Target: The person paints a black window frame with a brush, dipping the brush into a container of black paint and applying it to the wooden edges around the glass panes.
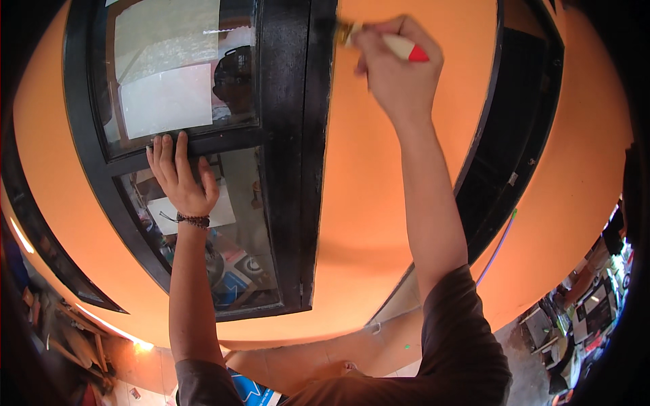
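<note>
Paintbrush point(403, 47) at the upper right edge of the black window frame point(284, 88)

Far to the left of the window frame, a second dark frame point(40, 243) is set in the same orange wall point(365, 183), and below it, at the lower left, wooden pieces point(81, 338) are lying in a heap.

On the window frame itself, the left hand point(181, 183) is laid flat, with the fingers stretched and the thumb apart; it grips nothing. Its fingertips rest at the crossbar, and its palm is over the lower pane point(247, 203), which shows many reflections. A dark braided bracelet point(194, 220) is around this wrist. Above the fingers, two pale sheets point(166, 101) overlap at the upper pane; on which side of the glass they are, I cannot tell.

At the upper right edge of the window frame, the right hand point(403, 74) has its fingers closed around the paintbrush, whose pale handle ends in a red tip. The bristles point left, to the frame; they are blurred, so I cannot tell if they touch it.

More to the right of the window frame stands another black frame point(514, 122), with a thin purple strip point(497, 247) beside its lower part. Farthest right, mixed objects point(589, 318) are crowded together.
</note>
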The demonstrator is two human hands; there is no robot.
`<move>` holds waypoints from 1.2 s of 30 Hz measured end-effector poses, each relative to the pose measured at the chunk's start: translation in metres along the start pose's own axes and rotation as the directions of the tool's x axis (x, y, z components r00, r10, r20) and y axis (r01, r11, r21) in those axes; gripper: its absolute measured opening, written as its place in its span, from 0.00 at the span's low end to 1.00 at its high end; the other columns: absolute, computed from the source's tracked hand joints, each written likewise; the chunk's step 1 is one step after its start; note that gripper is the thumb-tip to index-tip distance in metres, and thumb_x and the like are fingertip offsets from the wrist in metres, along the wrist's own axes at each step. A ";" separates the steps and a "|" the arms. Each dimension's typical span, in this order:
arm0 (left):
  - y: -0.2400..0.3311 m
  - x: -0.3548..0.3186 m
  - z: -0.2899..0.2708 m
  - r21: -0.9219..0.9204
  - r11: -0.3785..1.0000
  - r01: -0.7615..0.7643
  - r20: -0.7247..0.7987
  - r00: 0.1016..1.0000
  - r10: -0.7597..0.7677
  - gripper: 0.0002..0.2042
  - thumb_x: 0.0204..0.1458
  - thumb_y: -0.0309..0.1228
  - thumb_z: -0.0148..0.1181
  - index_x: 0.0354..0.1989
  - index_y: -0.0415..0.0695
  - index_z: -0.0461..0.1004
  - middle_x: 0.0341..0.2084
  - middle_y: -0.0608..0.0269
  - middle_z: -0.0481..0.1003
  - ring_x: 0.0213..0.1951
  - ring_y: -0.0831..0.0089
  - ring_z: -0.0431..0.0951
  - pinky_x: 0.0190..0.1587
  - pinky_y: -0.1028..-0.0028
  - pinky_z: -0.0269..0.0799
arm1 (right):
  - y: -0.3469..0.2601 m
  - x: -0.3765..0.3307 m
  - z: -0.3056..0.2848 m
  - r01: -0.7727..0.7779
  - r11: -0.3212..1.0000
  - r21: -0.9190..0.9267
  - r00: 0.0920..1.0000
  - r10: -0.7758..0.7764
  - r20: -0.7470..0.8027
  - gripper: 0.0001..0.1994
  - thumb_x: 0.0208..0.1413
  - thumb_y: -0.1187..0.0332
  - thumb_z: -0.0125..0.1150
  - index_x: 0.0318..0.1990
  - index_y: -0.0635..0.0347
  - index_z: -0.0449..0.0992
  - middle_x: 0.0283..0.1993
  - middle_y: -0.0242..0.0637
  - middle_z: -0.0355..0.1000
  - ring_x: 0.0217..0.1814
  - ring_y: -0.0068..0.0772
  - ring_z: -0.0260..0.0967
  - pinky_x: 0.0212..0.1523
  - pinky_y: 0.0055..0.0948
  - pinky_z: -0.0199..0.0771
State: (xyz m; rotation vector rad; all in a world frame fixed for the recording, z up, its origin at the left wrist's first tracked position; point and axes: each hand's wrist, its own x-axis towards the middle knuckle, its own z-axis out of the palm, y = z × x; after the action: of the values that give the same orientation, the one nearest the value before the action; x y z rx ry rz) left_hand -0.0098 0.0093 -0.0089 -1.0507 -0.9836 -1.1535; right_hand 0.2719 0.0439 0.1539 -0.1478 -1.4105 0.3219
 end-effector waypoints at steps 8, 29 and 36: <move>-0.002 0.001 -0.003 -0.006 1.000 -0.003 -0.005 1.000 0.003 0.25 0.48 0.30 0.52 0.58 0.37 0.70 0.58 0.45 0.65 0.64 0.46 0.60 0.66 0.46 0.49 | 0.003 0.010 -0.008 0.106 0.894 -0.435 0.893 0.107 0.438 0.05 0.43 0.71 0.62 0.29 0.61 0.77 0.23 0.41 0.73 0.30 0.32 0.74 0.35 0.34 0.75; 0.004 0.001 0.002 -0.028 1.000 -0.002 -0.003 1.000 0.002 0.24 0.51 0.31 0.51 0.58 0.36 0.68 0.58 0.44 0.64 0.64 0.46 0.60 0.66 0.46 0.47 | -0.017 0.042 -0.013 0.016 0.987 -0.160 0.995 0.000 0.104 0.04 0.46 0.71 0.62 0.29 0.60 0.78 0.27 0.34 0.77 0.27 0.24 0.74 0.31 0.22 0.75; -0.004 -0.004 -0.002 0.001 1.000 0.002 0.008 1.000 -0.002 0.26 0.48 0.31 0.51 0.58 0.37 0.69 0.59 0.44 0.63 0.64 0.45 0.60 0.67 0.46 0.49 | -0.002 -0.004 -0.018 -0.110 0.896 -0.431 0.813 0.330 0.480 0.02 0.46 0.73 0.64 0.28 0.58 0.78 0.27 0.33 0.77 0.23 0.22 0.72 0.26 0.21 0.73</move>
State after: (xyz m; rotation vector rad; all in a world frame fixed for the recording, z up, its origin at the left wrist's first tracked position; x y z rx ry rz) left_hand -0.0145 0.0076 -0.0124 -1.0544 -0.9916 -1.1515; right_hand 0.2891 0.0427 0.1482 -0.5934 -2.0277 0.2882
